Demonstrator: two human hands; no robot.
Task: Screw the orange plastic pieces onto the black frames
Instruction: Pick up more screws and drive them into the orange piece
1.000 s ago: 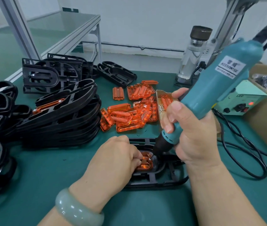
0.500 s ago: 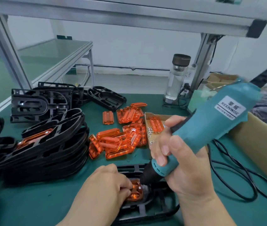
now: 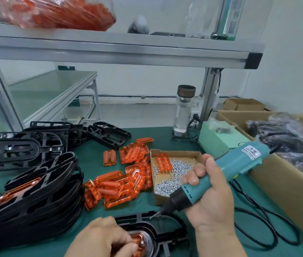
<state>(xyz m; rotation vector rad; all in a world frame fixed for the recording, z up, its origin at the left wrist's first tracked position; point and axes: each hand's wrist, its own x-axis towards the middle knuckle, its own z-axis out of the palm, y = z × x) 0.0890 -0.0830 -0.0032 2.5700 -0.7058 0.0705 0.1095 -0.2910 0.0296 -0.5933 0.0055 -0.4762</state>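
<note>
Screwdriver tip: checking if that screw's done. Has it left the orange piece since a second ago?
Yes. The screwdriver tip has lifted off the orange piece, toward the screw box.

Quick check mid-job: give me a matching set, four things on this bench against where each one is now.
1 screwdriver
2 screws
3 bottle
4 orange bag

A in the tray
B on the shelf
C in the right hand
D upright by the post

Pairs: 1-C, 2-A, 3-D, 4-B.
</note>
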